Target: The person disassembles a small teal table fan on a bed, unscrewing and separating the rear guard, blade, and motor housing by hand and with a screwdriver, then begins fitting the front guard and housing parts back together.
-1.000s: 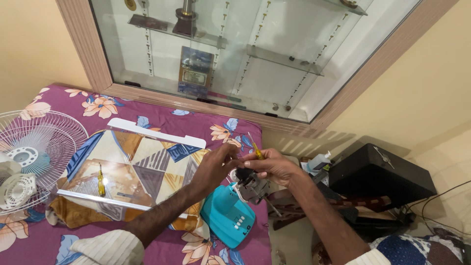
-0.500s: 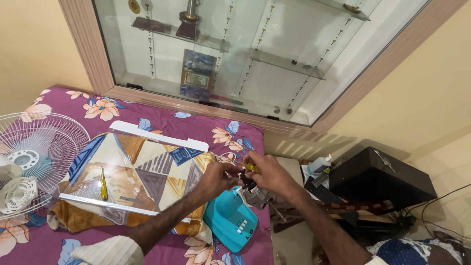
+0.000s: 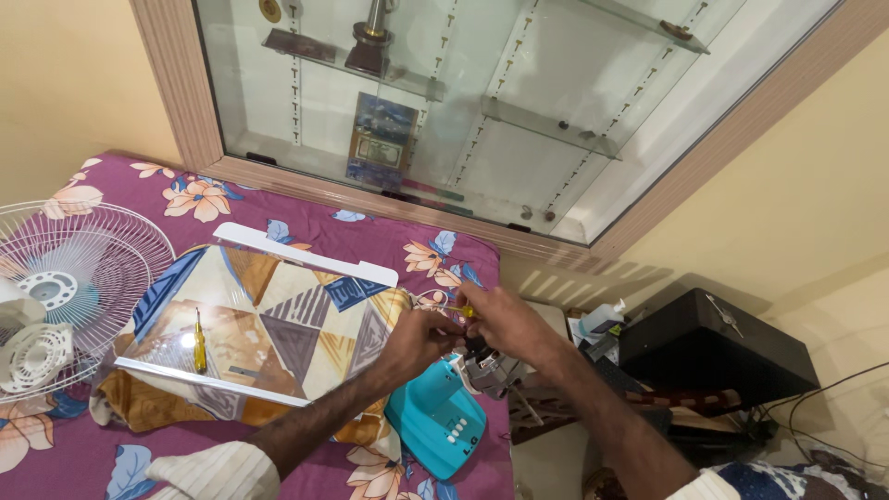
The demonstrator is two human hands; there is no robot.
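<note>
yellow-handled screwdriver (image 3: 469,312) over grey motor part (image 3: 483,363), teal base (image 3: 435,418) below

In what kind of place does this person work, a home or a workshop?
Probably a room in a home, not a workshop: a floral bedsheet covers the work surface, a glass wall showcase holds keepsakes, and a dismantled fan grille lies on the sheet.

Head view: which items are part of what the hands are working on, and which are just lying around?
In hand:
left hand and right hand, meeting over the grey motor part
yellow-handled screwdriver in the right hand
teal fan base under the part

Lying about:
second yellow screwdriver on the glass tray
white fan grille
black case
white bottle
</note>
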